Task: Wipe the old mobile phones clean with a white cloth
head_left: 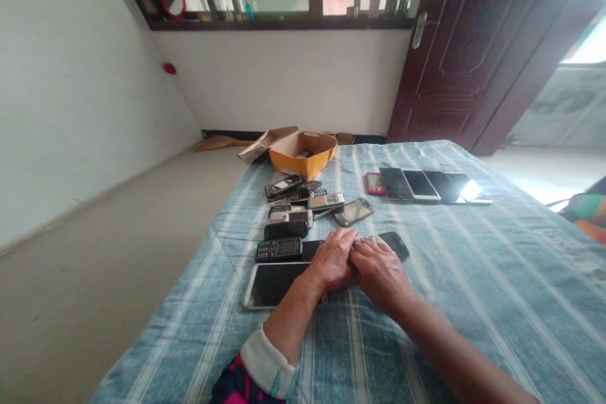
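The person's left hand [335,257] and right hand [380,265] met, touching, over the striped cloth [449,278]; I could not tell whether either was closed on anything. A dark phone [398,245] showed just past the right hand, a white-edged phone [274,284] lay partly hidden by the left wrist [310,287], and farther back 4 flat phones [420,185] sat beside 1 pink phone [375,184].

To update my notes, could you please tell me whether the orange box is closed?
No, the orange box stands open, its inside visible.
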